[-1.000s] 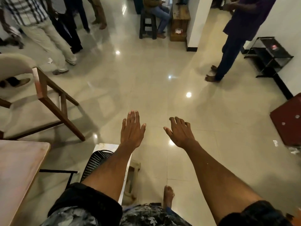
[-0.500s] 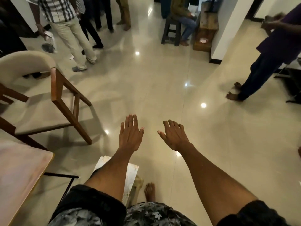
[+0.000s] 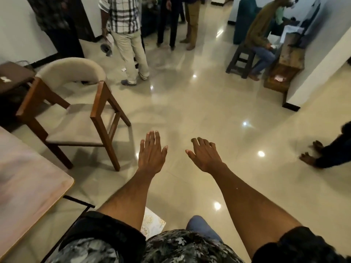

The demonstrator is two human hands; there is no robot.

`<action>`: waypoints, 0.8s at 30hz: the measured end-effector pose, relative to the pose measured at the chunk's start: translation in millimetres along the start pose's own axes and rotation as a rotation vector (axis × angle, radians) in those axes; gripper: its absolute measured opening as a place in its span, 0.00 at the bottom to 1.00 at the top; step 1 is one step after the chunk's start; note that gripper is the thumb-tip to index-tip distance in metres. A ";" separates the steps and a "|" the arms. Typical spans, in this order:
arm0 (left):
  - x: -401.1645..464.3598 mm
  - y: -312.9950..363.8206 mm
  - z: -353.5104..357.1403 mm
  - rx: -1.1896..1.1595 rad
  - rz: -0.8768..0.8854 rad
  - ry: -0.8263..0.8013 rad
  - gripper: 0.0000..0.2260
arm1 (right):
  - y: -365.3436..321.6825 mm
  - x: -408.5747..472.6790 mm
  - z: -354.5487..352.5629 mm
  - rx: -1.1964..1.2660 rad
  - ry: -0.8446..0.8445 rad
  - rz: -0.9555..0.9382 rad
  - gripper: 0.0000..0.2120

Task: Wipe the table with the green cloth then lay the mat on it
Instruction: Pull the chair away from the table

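Head view: we're turning left. The chair (image 3: 76,114) is sliding toward centre and more of the surface (image 3: 28,186) is showing at 8 o'clock than a second ago, so we're judging this as the approach, with wiping not yet started. Left hand (image 3: 152,154) and right hand (image 3: 206,157) are hovering over the floor (image 3: 190,103), both grips wide open, fingers straight, holding and touching nothing. We're not seeing the green cloth or mat anywhere.
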State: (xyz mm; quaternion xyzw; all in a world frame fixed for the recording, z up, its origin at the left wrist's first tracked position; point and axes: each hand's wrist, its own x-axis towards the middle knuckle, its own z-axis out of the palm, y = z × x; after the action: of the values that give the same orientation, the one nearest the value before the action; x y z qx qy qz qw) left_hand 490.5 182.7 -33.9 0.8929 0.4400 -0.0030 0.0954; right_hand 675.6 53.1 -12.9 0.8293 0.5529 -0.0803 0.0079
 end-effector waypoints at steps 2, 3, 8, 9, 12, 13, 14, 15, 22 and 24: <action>15.6 -5.3 -4.8 -0.016 -0.035 0.004 0.32 | -0.3 25.3 -7.3 0.004 -0.003 -0.038 0.27; 24.3 -8.2 -5.6 -0.008 -0.050 0.023 0.32 | -0.1 39.2 -9.7 -0.002 0.019 -0.058 0.27; 64.9 -3.2 -8.1 0.005 -0.100 0.022 0.32 | 14.9 96.2 -18.0 -0.011 0.050 -0.135 0.27; 73.2 0.3 -8.0 -0.002 -0.108 0.023 0.32 | 21.7 106.8 -17.1 -0.014 0.043 -0.152 0.27; 101.8 5.4 -8.9 -0.006 -0.149 0.026 0.33 | 42.0 140.5 -13.6 -0.010 0.019 -0.181 0.27; 112.5 5.4 -9.3 -0.007 -0.173 0.026 0.33 | 49.4 153.7 -12.2 -0.011 0.009 -0.196 0.27; 122.5 4.9 -9.5 0.000 -0.198 0.023 0.33 | 56.4 166.4 -11.5 -0.009 -0.005 -0.213 0.28; 129.2 4.1 -9.4 0.016 -0.218 0.021 0.33 | 61.5 175.5 -11.5 -0.007 -0.015 -0.227 0.27; 182.6 34.8 -9.5 0.026 -0.355 0.002 0.33 | 110.5 241.3 -13.1 -0.019 -0.071 -0.348 0.27; 192.4 41.0 -10.1 0.023 -0.397 -0.006 0.33 | 116.7 261.7 -15.1 -0.024 -0.078 -0.384 0.27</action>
State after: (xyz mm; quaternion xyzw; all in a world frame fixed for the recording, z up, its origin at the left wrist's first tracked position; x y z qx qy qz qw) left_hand 639.9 311.1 -34.2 0.7896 0.6071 -0.0293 0.0840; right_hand 883.0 249.0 -43.9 0.7047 0.7012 -0.1059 0.0241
